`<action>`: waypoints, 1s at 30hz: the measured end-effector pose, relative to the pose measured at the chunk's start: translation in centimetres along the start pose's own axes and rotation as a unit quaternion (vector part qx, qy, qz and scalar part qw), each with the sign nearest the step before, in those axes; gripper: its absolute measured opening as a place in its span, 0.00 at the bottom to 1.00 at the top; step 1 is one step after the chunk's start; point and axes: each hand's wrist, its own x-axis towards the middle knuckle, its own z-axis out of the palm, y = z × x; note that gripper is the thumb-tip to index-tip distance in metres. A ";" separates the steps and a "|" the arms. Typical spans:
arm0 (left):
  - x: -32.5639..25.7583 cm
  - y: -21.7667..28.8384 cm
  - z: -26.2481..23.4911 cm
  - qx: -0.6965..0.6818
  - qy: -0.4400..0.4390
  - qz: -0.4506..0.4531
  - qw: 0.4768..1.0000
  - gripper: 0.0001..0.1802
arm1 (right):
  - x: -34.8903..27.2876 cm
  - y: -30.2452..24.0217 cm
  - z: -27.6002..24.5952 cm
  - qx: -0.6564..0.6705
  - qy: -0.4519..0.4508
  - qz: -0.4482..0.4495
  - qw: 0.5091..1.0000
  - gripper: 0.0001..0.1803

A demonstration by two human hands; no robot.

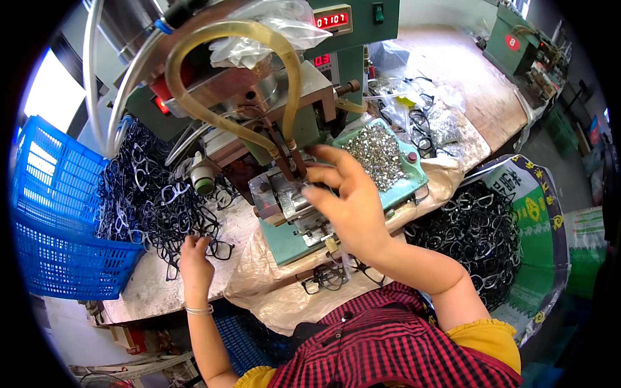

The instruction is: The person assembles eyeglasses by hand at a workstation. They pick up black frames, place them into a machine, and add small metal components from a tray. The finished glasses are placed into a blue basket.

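Observation:
My left hand (196,268) is at the near edge of a heap of dark eyeglass frames (149,181). Its fingers are pinched at a black eyeglass frame (222,251); the exact grip is partly hidden. My right hand (352,204) reaches to the metal fixture (291,197) of a green bench machine, its fingers apart and curved beside two upright electrodes (288,161). No object shows plainly between those fingers. What lies in the fixture behind the thumb is too small to make out. Right of this hand, a turquoise tray (419,176) holds small shiny metal parts.
A blue plastic basket (65,258) tilts on the left. Several eyeglass frames (330,277) lie on the sheet-covered near edge. A green sack (540,252) full of dark frames stands at the right. A yellowish hose (226,29) loops over the fixture, and plastic bags lie behind the tray.

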 end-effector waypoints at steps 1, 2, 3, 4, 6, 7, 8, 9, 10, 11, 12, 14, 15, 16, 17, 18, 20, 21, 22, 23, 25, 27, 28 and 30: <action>-0.9 -0.3 1.1 0.048 -0.004 0.012 0.999 0.19 | -0.6 -0.1 -0.2 -0.040 -0.021 -0.027 0.999 0.31; -1.3 -0.5 2.2 0.094 -0.006 0.025 0.995 0.20 | -0.9 -0.4 -0.4 -0.080 -0.042 -0.056 0.994 0.31; -1.0 -1.0 2.6 0.094 -0.008 0.032 0.995 0.20 | -1.1 -0.8 -0.7 -0.117 -0.061 -0.079 0.988 0.33; -1.1 -1.8 2.8 0.083 -0.009 0.032 0.996 0.19 | -1.1 -0.8 -1.6 -0.172 -0.072 -0.103 0.977 0.31; -0.5 -3.1 2.5 0.058 -0.003 0.035 0.998 0.16 | -0.8 -0.7 -4.2 -0.283 -0.092 -0.159 0.942 0.26; -0.4 -3.1 2.0 0.004 0.035 0.041 0.999 0.13 | -1.5 -0.7 -5.4 -0.314 -0.104 -0.157 0.930 0.23; -0.2 -2.7 1.5 -0.013 0.042 0.020 0.999 0.12 | -2.9 -0.5 -6.8 -0.348 -0.117 -0.152 0.918 0.21; -0.1 -2.3 1.3 -0.033 0.045 0.001 0.998 0.11 | -3.8 -0.2 -8.0 -0.382 -0.129 -0.143 0.904 0.18; 0.1 -1.8 1.3 -0.052 0.048 -0.019 0.997 0.10 | -3.7 0.6 -8.8 -0.417 -0.135 -0.195 0.877 0.16; 0.5 -1.2 1.4 -0.049 0.123 0.026 0.991 0.08 | -3.8 1.8 -9.5 -0.447 -0.140 -0.242 0.850 0.13; 1.1 0.0 0.7 -0.080 0.151 0.012 0.985 0.07 | -3.8 2.3 -10.0 -0.474 -0.144 -0.296 0.817 0.11; 0.7 1.2 -0.2 -0.144 0.178 -0.081 0.970 0.07 | -4.0 1.6 -12.0 -0.573 -0.041 -0.236 0.784 0.11; 1.0 1.3 -0.7 -0.128 0.235 -0.024 0.963 0.07 | -4.2 1.0 -12.9 -0.623 0.001 -0.223 0.750 0.12; 0.9 2.2 -1.5 -0.162 0.246 -0.072 0.953 0.08 | -4.5 0.5 -13.9 -0.670 0.043 -0.209 0.711 0.13; 1.2 2.9 -2.4 -0.164 0.244 -0.084 0.952 0.09 | -4.9 0.4 -15.0 -0.687 0.063 -0.187 0.700 0.14; 1.2 3.0 -3.2 -0.162 0.240 -0.093 0.953 0.10 | -5.2 0.7 -15.8 -0.700 0.084 -0.162 0.690 0.16; 1.2 3.0 -3.1 -0.152 0.084 -0.072 0.982 0.12 | -3.8 2.2 -16.3 -0.690 0.072 -0.175 0.698 0.18; 0.7 3.5 -2.3 -0.035 0.063 -0.017 0.997 0.11 | -2.5 3.4 -16.3 -0.686 0.074 -0.198 0.696 0.17; 0.2 3.2 -0.7 0.083 0.040 0.037 0.995 0.09 | -1.3 4.5 -16.3 -0.682 0.076 -0.221 0.693 0.16; 0.1 2.6 1.1 0.133 -0.021 0.012 0.991 0.08 | 0.0 5.1 -15.5 -0.665 0.066 -0.243 0.703 0.13; 0.4 0.1 5.2 0.189 -0.074 -0.027 0.979 0.09 | 1.3 6.0 -14.3 -0.647 0.062 -0.230 0.724 0.08; 0.7 0.9 4.1 0.113 -0.026 -0.069 0.991 0.11 | 1.8 5.7 -13.8 -0.644 0.080 -0.226 0.727 0.06; 0.4 1.0 3.5 0.075 -0.004 -0.090 0.993 0.13 | 2.0 5.2 -13.6 -0.627 0.089 -0.234 0.738 0.06; -0.6 1.4 2.7 -0.036 0.105 -0.098 0.989 0.23 | 1.5 5.0 -13.6 -0.598 0.098 -0.239 0.759 0.07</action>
